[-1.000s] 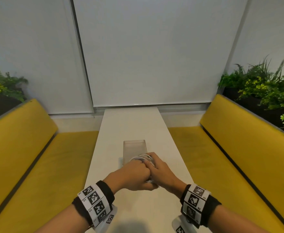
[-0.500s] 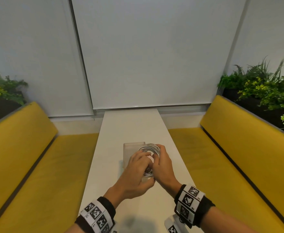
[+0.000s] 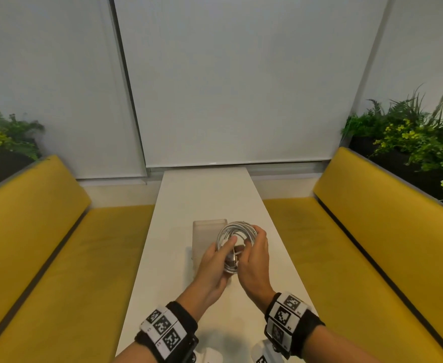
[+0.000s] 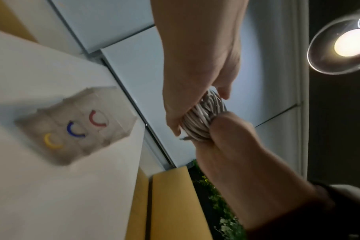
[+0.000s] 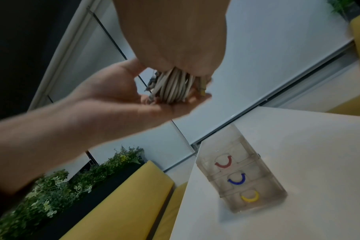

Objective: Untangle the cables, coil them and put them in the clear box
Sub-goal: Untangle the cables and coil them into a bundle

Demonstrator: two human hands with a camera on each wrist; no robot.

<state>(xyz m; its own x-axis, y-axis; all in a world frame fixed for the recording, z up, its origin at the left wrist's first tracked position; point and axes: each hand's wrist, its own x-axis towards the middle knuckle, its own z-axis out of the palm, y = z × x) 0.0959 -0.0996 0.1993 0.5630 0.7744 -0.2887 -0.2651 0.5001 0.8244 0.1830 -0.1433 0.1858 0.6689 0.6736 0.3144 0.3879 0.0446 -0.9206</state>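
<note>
A coil of white cable (image 3: pixel 235 231) is held in the air between both hands, above the white table (image 3: pixel 210 195). My left hand (image 3: pixel 221 255) cups the coil's lower left side with its thumb across the loops. My right hand (image 3: pixel 253 244) grips the right side, fingers curled over the top. The wrist views show the bundled loops (image 4: pixel 201 123) (image 5: pixel 173 87) pinched between the two hands. The clear box (image 3: pixel 204 233) stands on the table just behind and left of the coil. It has red, blue and yellow handles (image 5: pixel 236 181) on its compartments.
Yellow benches (image 3: pixel 58 258) (image 3: pixel 372 244) run along both sides of the narrow table. Planters with green plants (image 3: pixel 411 142) stand behind the backrests. White blinds close off the far end. A lit lamp (image 4: pixel 347 43) hangs overhead.
Both hands have lifted the coil off the table and carried it forward toward the box. The loop now shows more openly between the fingers.
</note>
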